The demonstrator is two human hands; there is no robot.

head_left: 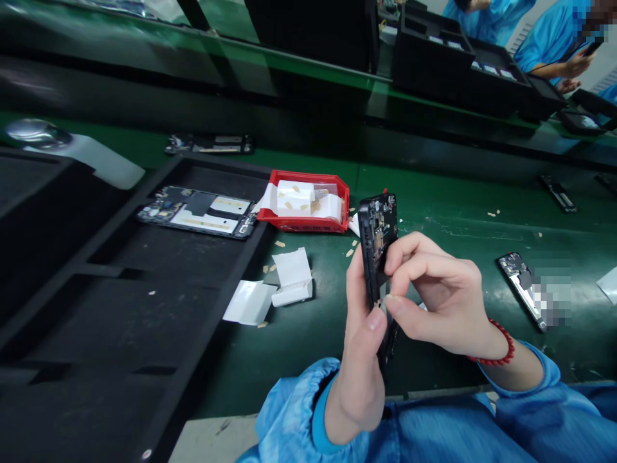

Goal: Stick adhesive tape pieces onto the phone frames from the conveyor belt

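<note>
My left hand (362, 347) grips an opened smartphone (375, 241), held up on edge with its circuit board showing. My right hand (438, 296) is beside the phone's inner face, thumb and forefinger pinched close to it. What is between those fingertips, if anything, is too small to make out. Left of the phone stands a red bin (303, 226) with a white roll (295, 196) and small tan pieces in it. White paper scraps (292, 276) and tan bits lie on the green bench near my left hand.
A black tray (159, 283) with compartments fills the left, another opened phone (202, 212) lying in it. More opened phones lie behind the tray (212, 144) and on the right (523, 286). Black boxes (434, 64) stand on the shelf behind. People in blue sit opposite.
</note>
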